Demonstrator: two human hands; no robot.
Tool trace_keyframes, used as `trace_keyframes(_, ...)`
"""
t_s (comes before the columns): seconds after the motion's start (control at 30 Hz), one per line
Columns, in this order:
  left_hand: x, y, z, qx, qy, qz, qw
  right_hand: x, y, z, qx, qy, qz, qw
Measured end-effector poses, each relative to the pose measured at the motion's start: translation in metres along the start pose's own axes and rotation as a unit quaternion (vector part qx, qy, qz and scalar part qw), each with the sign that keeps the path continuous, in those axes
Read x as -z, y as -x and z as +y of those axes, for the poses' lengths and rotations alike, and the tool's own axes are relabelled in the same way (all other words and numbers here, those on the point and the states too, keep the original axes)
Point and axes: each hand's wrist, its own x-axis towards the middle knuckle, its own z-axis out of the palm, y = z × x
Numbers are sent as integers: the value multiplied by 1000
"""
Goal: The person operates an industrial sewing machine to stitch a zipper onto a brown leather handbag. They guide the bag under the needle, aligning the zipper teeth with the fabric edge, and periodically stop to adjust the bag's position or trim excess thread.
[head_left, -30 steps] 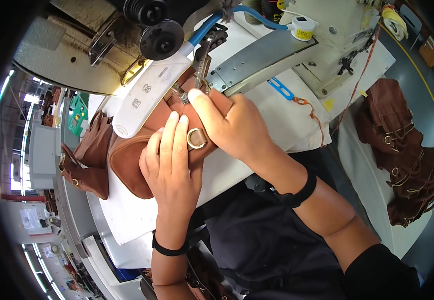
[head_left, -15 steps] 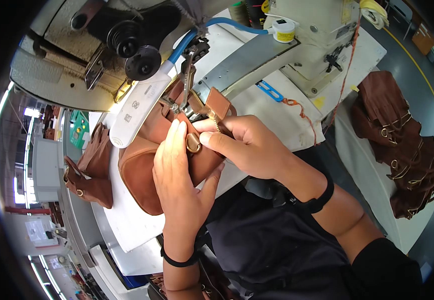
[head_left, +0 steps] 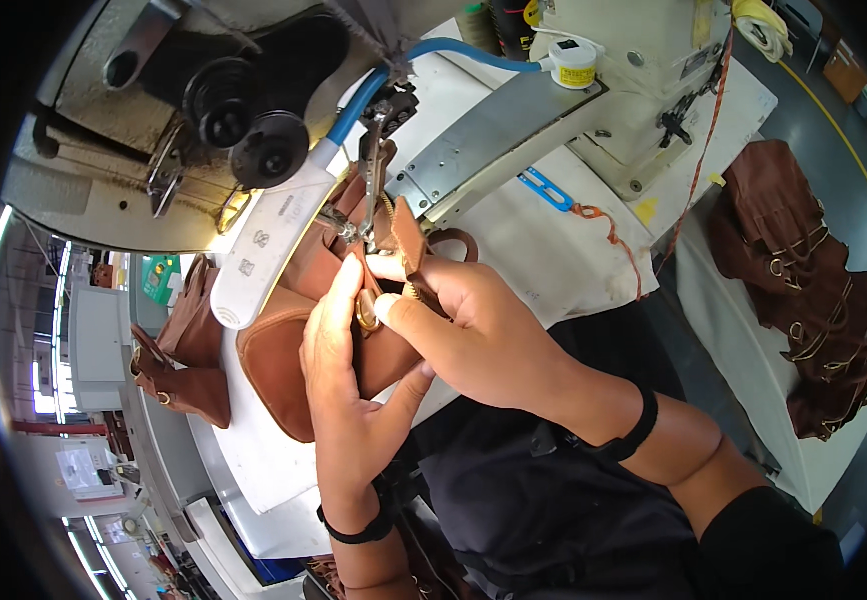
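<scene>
Under the sewing machine's needle area (head_left: 359, 232) sits a brown leather bag (head_left: 276, 365). My left hand (head_left: 339, 365) is closed over its side, the fingers together and pressed against the leather beside a gold metal ring (head_left: 367, 312) on a narrow strap. The thumb lies low against the bag's body. From the other side my right hand (head_left: 489, 335) grips the bag's edge, its thumb reaching to the strap near the ring. A small tan leather tab (head_left: 409, 235) stands up beside the right fingers, along a gold zipper (head_left: 413, 291). Some right fingertips are hidden behind the leather.
A white lamp (head_left: 266, 245) on a blue flexible neck hangs close over the work. Left of it rests another brown bag (head_left: 189, 375). Several dark brown bags (head_left: 804, 290) hang on the right. A blue tool (head_left: 546, 190) with orange cord lies on the white table (head_left: 544, 260).
The ring, facing up before, is now turned nearly edge-on with its strap folded. The tab has tipped more upright. My right hand has shifted slightly left and down.
</scene>
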Motion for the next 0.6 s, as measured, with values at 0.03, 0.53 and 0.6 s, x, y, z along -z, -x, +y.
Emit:
trace_keyframes(0.03, 0, 0, -1, 7, 23, 6, 1000, -2, -1, -4, 5, 12, 3, 1000)
trace_keyframes(0.53, -9, -1, 11, 8, -9, 32, 999, 8, -6, 3, -12, -30, 9, 999)
trace_keyframes(0.6, -9, -2, 11, 12, -13, 36, 999, 10, -6, 4, -20, -22, 9, 1000)
